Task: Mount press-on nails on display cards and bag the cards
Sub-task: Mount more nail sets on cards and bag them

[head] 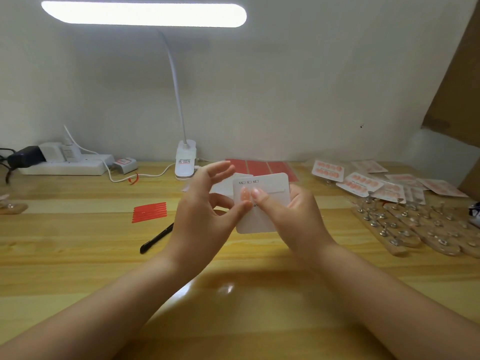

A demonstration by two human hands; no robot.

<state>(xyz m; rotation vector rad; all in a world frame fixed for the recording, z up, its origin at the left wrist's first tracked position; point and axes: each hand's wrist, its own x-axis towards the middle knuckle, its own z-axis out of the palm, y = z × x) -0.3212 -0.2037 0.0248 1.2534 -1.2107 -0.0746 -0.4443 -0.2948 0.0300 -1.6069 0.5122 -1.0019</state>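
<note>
While my right hand (293, 211) grips the display card (262, 203) from behind, its thumb across the front, my left hand (207, 203) pinches the card's edge, upper fingers spread. One press-on nail (244, 194) is mounted just above my left thumb; the remaining positions are unfilled. Finished cards (363, 183) lie well right. Fingers behind the card are hidden.

1. I've got one view only, from the head camera, wide-angle, looking forward and down over the wooden table (78, 255).
2. It sits close: both forearms run in from the bottom edge.
3. It faces the white wall (285, 87), the desk lamp (145, 14) above.
</note>
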